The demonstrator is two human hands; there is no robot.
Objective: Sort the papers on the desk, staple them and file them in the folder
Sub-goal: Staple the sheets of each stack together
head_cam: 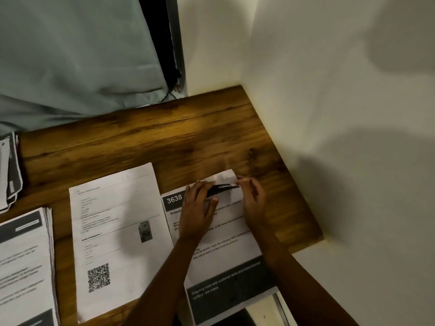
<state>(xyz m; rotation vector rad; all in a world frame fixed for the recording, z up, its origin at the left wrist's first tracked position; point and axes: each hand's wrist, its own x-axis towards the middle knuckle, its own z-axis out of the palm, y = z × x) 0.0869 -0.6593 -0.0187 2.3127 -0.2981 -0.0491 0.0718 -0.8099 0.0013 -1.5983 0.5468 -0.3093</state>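
A sheet headed "3638" (pixel 226 250) lies on the wooden desk (pixel 164 137) at the right, its near end hanging over the desk's front edge. My left hand (pixel 197 208) grips a black stapler (pixel 219 189) at the sheet's top right corner. My right hand (pixel 253 201) pinches that same corner, where the paper curls up. To the left lies a white sheet with a QR code (pixel 113 236). A thick stack of printed papers (pixel 26 267) sits at the far left.
A further small pile of papers (pixel 10 170) lies at the desk's left edge. A grey-green curtain (pixel 70 55) hangs behind the desk. White walls (pixel 329 114) close the desk's right side and back corner.
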